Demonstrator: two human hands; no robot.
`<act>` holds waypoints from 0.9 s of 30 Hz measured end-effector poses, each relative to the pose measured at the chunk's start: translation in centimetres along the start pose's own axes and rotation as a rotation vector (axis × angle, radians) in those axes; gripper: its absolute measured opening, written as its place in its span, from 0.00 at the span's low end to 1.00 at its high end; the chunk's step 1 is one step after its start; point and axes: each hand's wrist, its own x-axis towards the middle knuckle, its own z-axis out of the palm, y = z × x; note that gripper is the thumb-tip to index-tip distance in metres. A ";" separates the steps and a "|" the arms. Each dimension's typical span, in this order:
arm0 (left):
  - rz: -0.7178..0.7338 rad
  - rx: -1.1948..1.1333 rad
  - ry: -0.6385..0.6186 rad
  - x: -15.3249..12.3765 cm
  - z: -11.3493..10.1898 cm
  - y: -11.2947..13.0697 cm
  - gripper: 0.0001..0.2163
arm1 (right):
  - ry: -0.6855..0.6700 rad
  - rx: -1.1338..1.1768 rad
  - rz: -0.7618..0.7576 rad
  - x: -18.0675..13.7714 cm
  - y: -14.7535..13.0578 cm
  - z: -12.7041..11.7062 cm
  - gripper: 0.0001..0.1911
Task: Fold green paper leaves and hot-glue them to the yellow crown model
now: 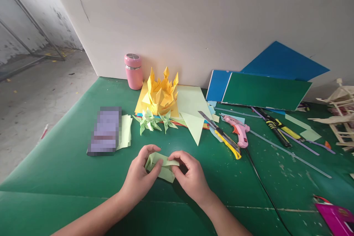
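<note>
Between my two hands is a partly folded piece of light green paper (166, 173), its upper edge turned over in a flap. My left hand (142, 169) grips its left side, thumb pressed on the front face. At the right end, my right hand (189, 173) pinches the flap between thumb and fingers. Just beyond lie several light green folded paper flowers (149, 121). Behind them a yellow folded paper crown shape (162, 97) stands on stacked coloured paper (190, 97).
Left are a blurred-out rectangular item (106, 131) and green paper slips (125, 132). A pink flask (134, 72) stands behind. To the right lie a yellow utility knife (225, 142), a pink glue gun (239, 131) with black cord, pliers (276, 127) and glue sticks (293, 155).
</note>
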 end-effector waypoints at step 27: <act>0.145 0.160 -0.006 -0.3 -0.2 0.5 0.07 | 0.029 0.244 0.162 -0.1 -0.1 0.6 0.05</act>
